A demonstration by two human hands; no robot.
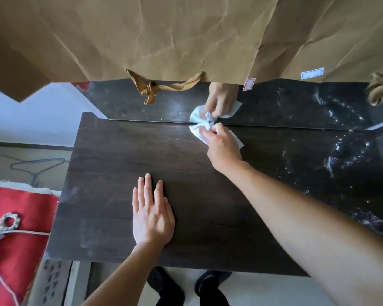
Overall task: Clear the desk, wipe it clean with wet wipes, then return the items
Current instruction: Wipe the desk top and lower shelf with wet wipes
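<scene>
Lying left of the desk point(111, 162) is a red cloth point(20, 206). The left hand point(152, 215) rests flat on the dark wood, fingers straight and pointing away. Farther right, the right hand point(222, 146) grips a bunched white wipe point(196, 130) at the desk's back edge, against the mirror point(119, 100). The wipe's long axis runs roughly along that edge. Wet speckles point(341, 155) mark the right side.

Single head view, steeply down, close over the desk point(119, 151)
</scene>
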